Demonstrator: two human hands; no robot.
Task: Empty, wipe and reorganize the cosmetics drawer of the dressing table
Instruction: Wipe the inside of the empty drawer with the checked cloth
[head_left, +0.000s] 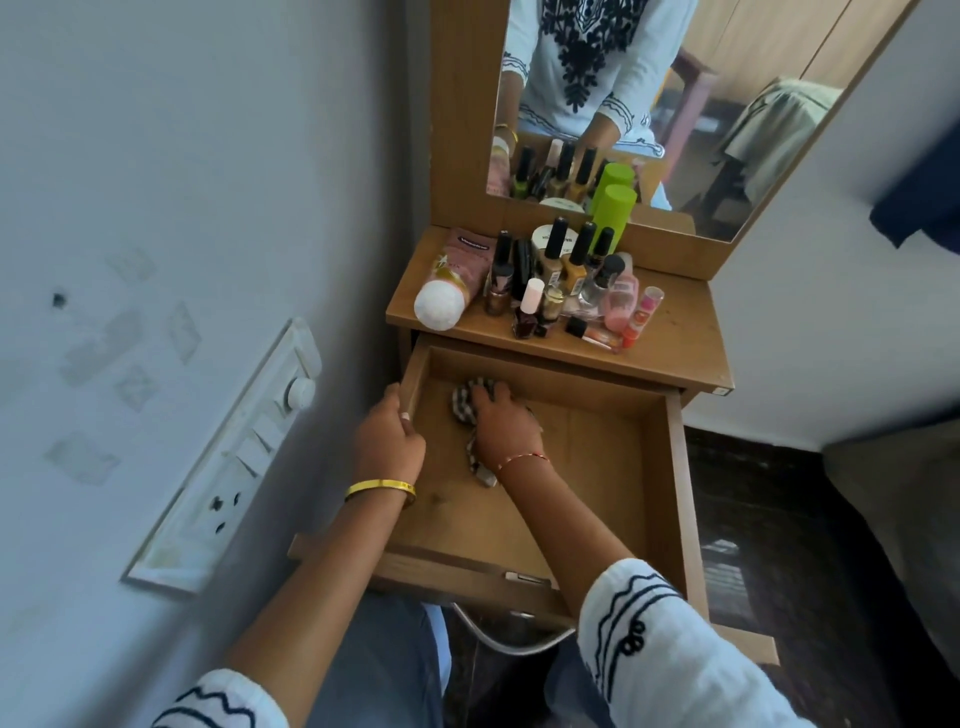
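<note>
The wooden drawer (597, 467) of the dressing table is pulled out, and nothing but a cloth lies inside. My right hand (506, 423) presses a striped cloth (470, 400) against the drawer floor near the back left corner. My left hand (387, 441) grips the drawer's left wall, thumb over the rim. Several cosmetics stand on the table top (670, 332): nail polish bottles (530, 306), a pink tube with a white cap (447, 286), a green bottle (613, 213) and small pink containers (623, 301).
A mirror (675, 104) rises behind the table top. A wall with a switch panel (234, 467) stands close on the left. Dark floor (753, 519) lies to the right. The drawer's metal handle (498, 636) hangs above my lap.
</note>
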